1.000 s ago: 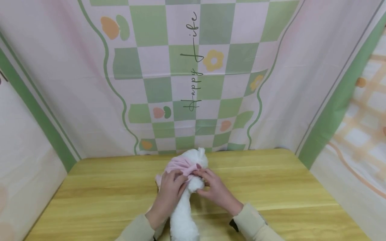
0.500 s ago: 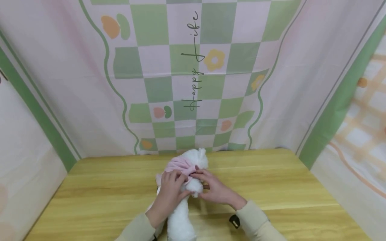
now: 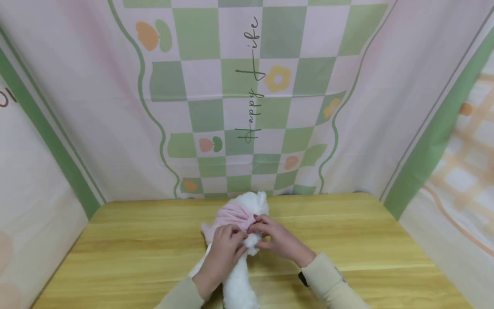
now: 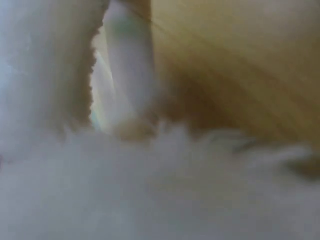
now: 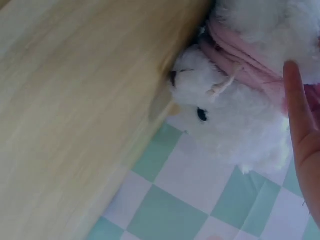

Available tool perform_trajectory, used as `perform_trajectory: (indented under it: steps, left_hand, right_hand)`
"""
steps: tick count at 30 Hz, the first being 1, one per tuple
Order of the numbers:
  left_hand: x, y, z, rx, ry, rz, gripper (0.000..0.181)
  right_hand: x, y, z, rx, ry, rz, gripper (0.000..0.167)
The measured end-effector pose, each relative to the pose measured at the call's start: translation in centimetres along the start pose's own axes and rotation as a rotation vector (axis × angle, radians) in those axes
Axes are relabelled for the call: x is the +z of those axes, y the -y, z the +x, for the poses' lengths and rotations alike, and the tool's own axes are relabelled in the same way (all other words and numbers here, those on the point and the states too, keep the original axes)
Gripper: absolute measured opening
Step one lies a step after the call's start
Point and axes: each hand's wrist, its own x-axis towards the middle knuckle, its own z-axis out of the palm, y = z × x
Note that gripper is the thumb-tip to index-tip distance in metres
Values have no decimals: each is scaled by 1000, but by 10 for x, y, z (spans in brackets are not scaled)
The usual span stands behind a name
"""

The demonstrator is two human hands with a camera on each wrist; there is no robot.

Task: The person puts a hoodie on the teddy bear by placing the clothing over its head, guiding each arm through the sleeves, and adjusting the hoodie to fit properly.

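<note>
A white plush toy (image 3: 239, 285) lies on the table with its head toward the far edge. Round its neck is a bunched pink cloth garment (image 3: 231, 216). My left hand (image 3: 223, 251) pinches the garment's near edge with bent fingers. From the other side, my right hand (image 3: 281, 239) holds the garment between fingers and thumb, beside a white furry limb. In the right wrist view the plush head (image 5: 240, 117) shows a black eye, a dark nose and a pale cord across the pink folds. Blurred white fur (image 4: 125, 195) fills much of the left wrist view.
The wood-grain table (image 3: 347, 240) extends to both sides of the toy. Behind its far edge hangs a green-and-white checked curtain (image 3: 239, 116). More printed cloth (image 3: 463, 171) closes in the right side.
My right hand has shifted along the pink garment, and the raised fold there now lies flatter. Both hands have drawn closer together. The head view has turned slightly.
</note>
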Motion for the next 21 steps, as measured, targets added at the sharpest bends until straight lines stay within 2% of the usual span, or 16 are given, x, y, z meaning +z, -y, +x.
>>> perform_trajectory:
  steps: [4,9,13,16,18,21]
  left_hand:
    - [-3,0,-1,22,22,-1,29]
    - [-7,1,-1,50,34,-15,30]
    - [-11,1,0,65,46,-13,34]
    - [-13,2,0,77,52,-12,38]
    - [-14,3,0,87,64,-28,40]
    - [-18,8,0,108,110,-89,47]
  right_hand:
    - [4,-5,0,-134,-84,-142,27]
    - [8,-9,-1,-216,-140,-227,29]
    - [12,-10,-2,-221,-232,-254,27]
    - [14,-10,-2,-221,-305,-229,29]
    - [13,-10,-2,-205,-315,-194,27]
    - [12,-9,-3,-142,-277,-143,26]
